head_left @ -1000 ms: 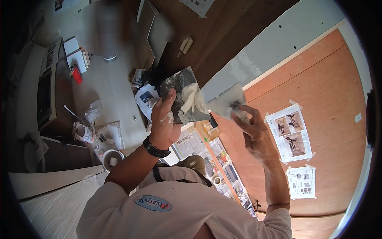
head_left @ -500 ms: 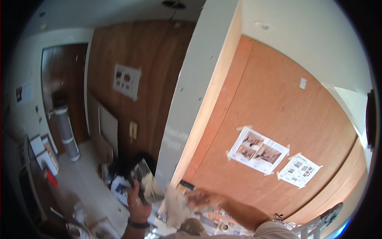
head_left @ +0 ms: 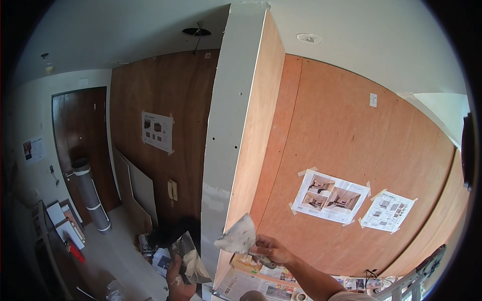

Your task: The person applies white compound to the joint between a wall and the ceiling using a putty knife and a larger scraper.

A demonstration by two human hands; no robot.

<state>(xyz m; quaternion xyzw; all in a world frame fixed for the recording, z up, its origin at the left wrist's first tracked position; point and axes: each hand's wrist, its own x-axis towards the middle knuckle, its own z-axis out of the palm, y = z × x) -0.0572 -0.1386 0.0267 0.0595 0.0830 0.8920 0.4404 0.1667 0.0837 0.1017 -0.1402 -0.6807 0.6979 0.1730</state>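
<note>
My right hand (head_left: 272, 250) is closed round the handle of a putty knife (head_left: 237, 236). Its wide, flared blade is smeared with pale filler and stands upright in front of the lower end of the partition. My left hand (head_left: 179, 282) grips a dark pan (head_left: 178, 246) low in the picture, left of the knife; cream-coloured filler (head_left: 193, 265) lies in it. Above both hands rises the partition's narrow grey face (head_left: 230, 100), with dark screw holes and a pale filler patch near its lower part. A bare plywood side (head_left: 261, 100) adjoins it.
Printed sheets (head_left: 331, 198) are taped to the orange plywood wall. Newspaper (head_left: 278, 291) covers a low surface beneath my right arm. A ladder (head_left: 409, 286) stands at lower right. Leaning boards (head_left: 135, 185), a wrapped roll (head_left: 91, 195) and a dark door (head_left: 80, 130) are at left.
The view has tilted upward, so more ceiling shows. My right hand has raised the putty knife and drawn it away from the pan. The pan sits lower in the picture.
</note>
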